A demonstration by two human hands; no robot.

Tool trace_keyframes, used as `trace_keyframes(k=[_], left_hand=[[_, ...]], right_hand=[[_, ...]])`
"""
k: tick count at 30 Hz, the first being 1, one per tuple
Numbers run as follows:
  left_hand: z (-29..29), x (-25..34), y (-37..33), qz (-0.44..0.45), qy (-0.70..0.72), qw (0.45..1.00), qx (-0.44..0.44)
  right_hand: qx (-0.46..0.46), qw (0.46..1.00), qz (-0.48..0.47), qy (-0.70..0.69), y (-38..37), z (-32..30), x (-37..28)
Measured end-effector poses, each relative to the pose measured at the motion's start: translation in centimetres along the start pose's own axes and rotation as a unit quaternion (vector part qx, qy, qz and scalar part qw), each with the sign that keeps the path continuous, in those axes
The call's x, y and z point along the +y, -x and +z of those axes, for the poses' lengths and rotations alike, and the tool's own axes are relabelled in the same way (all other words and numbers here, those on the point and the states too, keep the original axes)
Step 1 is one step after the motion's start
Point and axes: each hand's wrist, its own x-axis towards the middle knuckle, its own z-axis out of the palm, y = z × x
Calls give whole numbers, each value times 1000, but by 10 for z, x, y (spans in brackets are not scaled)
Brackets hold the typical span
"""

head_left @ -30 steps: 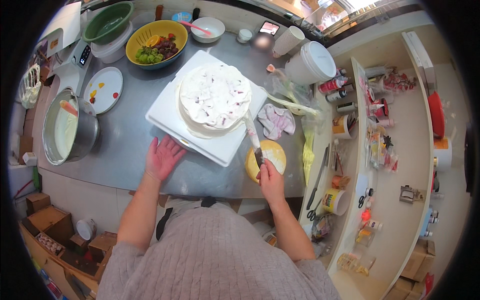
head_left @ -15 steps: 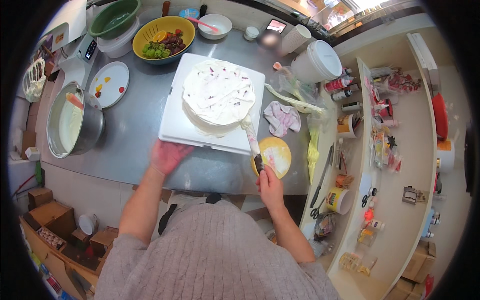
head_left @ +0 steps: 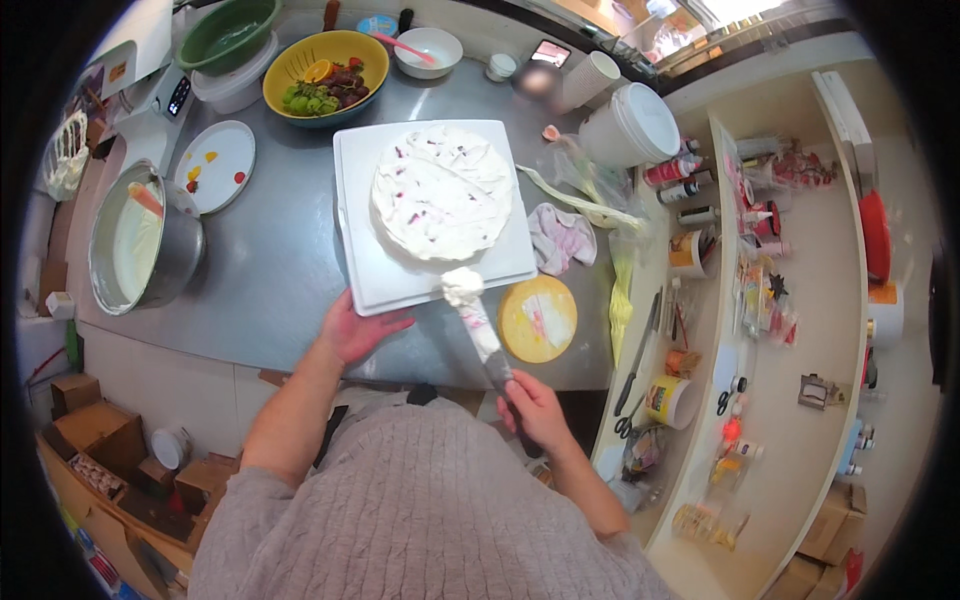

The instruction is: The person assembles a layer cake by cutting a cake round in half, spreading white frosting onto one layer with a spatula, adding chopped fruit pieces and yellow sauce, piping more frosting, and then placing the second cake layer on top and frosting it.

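A round cake (head_left: 442, 195) covered in white cream, with dark reddish bits showing through, sits on a square white board (head_left: 350, 225). My left hand (head_left: 362, 330) is at the board's near left corner, fingers stretched out along and partly beneath its near edge. My right hand (head_left: 537, 408) grips the handle of a palette knife (head_left: 484, 335). Its blade slants up toward the board, smeared with cream and pink streaks. A thick lump of cream (head_left: 462, 287) sits on the blade tip, just over the board's near edge and apart from the cake.
A yellow round board (head_left: 520, 312) with cream smears and a stained cloth (head_left: 560, 238) lie to the right. Left stand a metal pot of cream (head_left: 193, 250) and a white plate (head_left: 245, 150). Behind are a yellow fruit bowl (head_left: 280, 70) and a white bucket (head_left: 610, 125).
The board and cake have turned counterclockwise. My right hand has drawn the palette knife off the cake's side toward me, cream now heaped on its tip. My left hand has shifted right.
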Motion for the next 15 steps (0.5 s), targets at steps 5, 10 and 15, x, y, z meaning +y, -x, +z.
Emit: trace_keyframes(k=[5,10,15], left_hand=[[5,-5,0,11,7,999,42],[7,10,6,31,13,998,50],[-4,15,7,37,17,999,8]], right_hand=[[77,971,-152,169,-19,-11,-62],[137,687,-402,589,-59,0,-130],[154,661,-373,632,-98,-14,-142]])
